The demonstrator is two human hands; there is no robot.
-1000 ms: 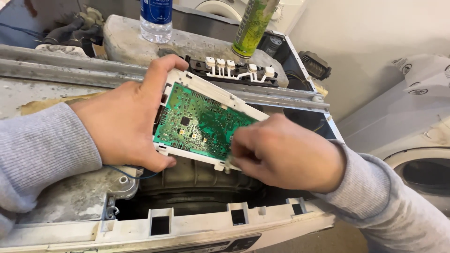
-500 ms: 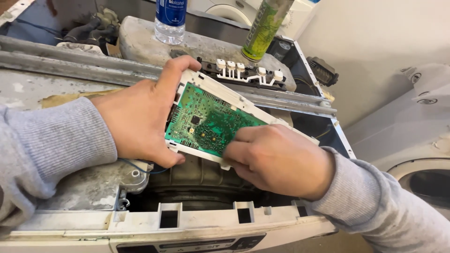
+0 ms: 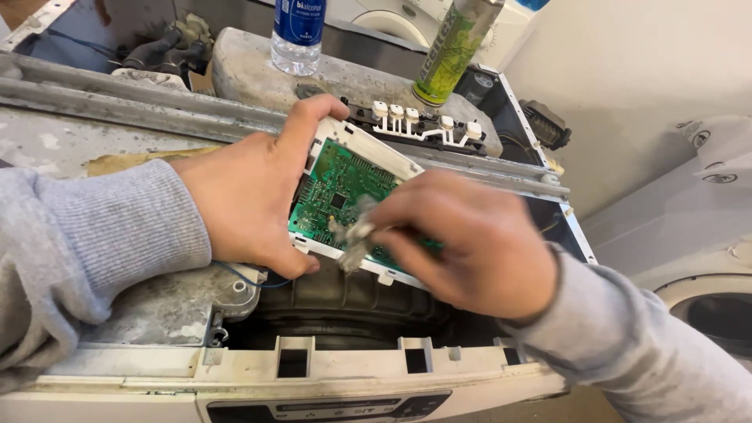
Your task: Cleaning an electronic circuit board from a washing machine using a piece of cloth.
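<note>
My left hand (image 3: 243,196) grips a green circuit board in a white plastic frame (image 3: 341,188), thumb under its near edge and fingers curled over the far edge. It is tilted above an opened washing machine (image 3: 313,368). My right hand (image 3: 462,239) lies over the board's right half, its fingers pinched on a small blurred grey piece (image 3: 352,235) that touches the board's surface. Both arms wear grey sleeves. The right part of the board is hidden under my right hand.
A clear water bottle with a blue label (image 3: 299,35) and a green spray can (image 3: 454,51) stand on the machine's grey concrete weight. A black strip with white buttons (image 3: 423,125) lies behind the board. Another white washing machine (image 3: 705,258) stands at right.
My right hand has lifted from the board's lower right corner and moved up across its face, now pinching a small grey piece. The left hand still holds the board.
</note>
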